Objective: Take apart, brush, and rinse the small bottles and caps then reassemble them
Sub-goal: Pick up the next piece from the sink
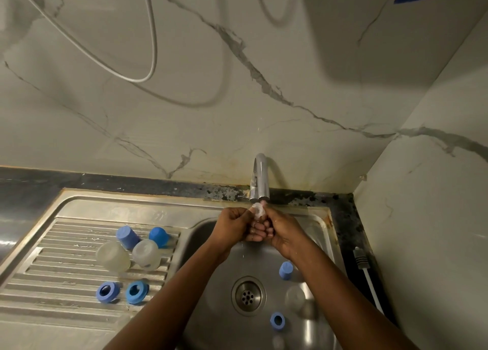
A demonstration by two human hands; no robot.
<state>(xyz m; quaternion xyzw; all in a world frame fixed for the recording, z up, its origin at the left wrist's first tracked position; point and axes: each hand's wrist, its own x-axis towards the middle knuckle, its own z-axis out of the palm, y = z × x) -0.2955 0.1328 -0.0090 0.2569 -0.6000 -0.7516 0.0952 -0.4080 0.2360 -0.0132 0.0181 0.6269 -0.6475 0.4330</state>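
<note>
Centre frame: left hand (237, 224) and right hand (280, 231) both pinched clear bottle piece (258, 209) directly under tap (260, 180), mouth upward, presumably to rinse.

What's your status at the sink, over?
Left hand and right hand hold clear piece under tap. Blue cap, blue ring, clear part loose in basin; rest on drainboard. Nothing in the way.

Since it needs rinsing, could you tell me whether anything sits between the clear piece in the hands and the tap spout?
Nothing visible does: the left hand and the right hand hold the clear piece directly under the tap spout.
</note>
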